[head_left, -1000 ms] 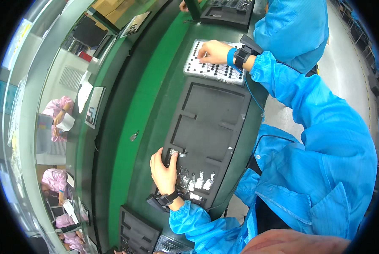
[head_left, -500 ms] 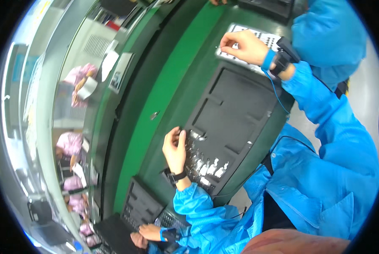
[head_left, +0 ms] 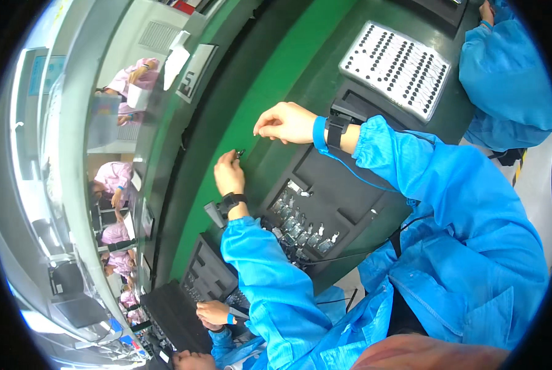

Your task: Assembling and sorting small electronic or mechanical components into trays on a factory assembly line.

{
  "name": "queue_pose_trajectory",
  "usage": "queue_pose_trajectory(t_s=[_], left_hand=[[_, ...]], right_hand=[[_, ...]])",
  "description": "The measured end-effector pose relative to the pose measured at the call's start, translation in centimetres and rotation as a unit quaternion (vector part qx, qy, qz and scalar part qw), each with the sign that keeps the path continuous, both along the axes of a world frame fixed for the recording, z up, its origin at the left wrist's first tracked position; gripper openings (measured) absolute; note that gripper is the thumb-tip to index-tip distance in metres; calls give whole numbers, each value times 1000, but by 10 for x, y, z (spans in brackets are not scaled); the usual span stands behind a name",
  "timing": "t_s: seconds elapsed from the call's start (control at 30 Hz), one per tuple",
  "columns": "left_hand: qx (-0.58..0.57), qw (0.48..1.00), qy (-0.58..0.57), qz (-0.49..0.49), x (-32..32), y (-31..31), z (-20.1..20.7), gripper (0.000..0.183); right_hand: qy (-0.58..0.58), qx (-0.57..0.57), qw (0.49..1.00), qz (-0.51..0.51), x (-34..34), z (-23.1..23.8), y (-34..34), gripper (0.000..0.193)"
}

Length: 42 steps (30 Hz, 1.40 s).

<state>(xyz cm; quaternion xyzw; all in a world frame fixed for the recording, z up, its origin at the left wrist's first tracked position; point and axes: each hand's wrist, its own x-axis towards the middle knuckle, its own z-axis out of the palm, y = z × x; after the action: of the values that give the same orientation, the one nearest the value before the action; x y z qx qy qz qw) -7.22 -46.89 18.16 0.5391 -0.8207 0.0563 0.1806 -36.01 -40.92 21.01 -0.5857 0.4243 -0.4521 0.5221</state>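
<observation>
My left hand (head_left: 229, 177) is over the bright green strip of the bench, fingertips closed on a small dark-and-metal part (head_left: 240, 153). To its right, my right hand (head_left: 286, 123) hovers past the upper edge of a black foam tray (head_left: 344, 179), its thumb and fingers pinched together. Anything between those fingertips is too small to make out. Several small clear-and-metal parts (head_left: 297, 231) lie in the tray's near left end. Beyond the tray sits a white tray (head_left: 381, 92) with rows of small black round pieces on thin wires.
A co-worker's blue sleeve (head_left: 504, 74) is at the upper right. At the lower left, another person's hands (head_left: 214, 312) work near a second black foam tray (head_left: 205, 271). A blue cord (head_left: 362, 179) trails from my right wrist. People in pink sit beyond the bench.
My right hand has come from over the white tray toward my left hand. My left hand has left the foam tray and moved up to the green strip, where the small part lay.
</observation>
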Motion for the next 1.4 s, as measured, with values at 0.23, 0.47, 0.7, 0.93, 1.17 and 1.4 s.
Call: queue_pose_trajectory(t_s=[0.23, 0.47, 0.7, 0.93, 1.17, 1.4], left_hand=[[45, 995, 39, 74, -8, 19, 26, 15], [199, 842, 501, 31, -69, 128, 41, 26], [205, 857, 466, 80, -72, 139, 43, 22], [258, 816, 513, 57, -61, 140, 40, 20], [285, 822, 492, 41, -61, 144, 34, 19], [297, 811, 503, 28, -71, 139, 29, 18]], right_hand=[[-103, 18, 993, 59, -2, -18, -10, 25], [-76, 35, 994, 66, 0, -12, 0, 24], [-40, 64, 990, 117, 4, -5, 15, 16], [51, -97, 986, 127, 15, -3, 30, 13], [112, -85, 980, 139, 19, -2, 28, 12], [113, -98, 981, 123, 9, -5, 28, 12]])
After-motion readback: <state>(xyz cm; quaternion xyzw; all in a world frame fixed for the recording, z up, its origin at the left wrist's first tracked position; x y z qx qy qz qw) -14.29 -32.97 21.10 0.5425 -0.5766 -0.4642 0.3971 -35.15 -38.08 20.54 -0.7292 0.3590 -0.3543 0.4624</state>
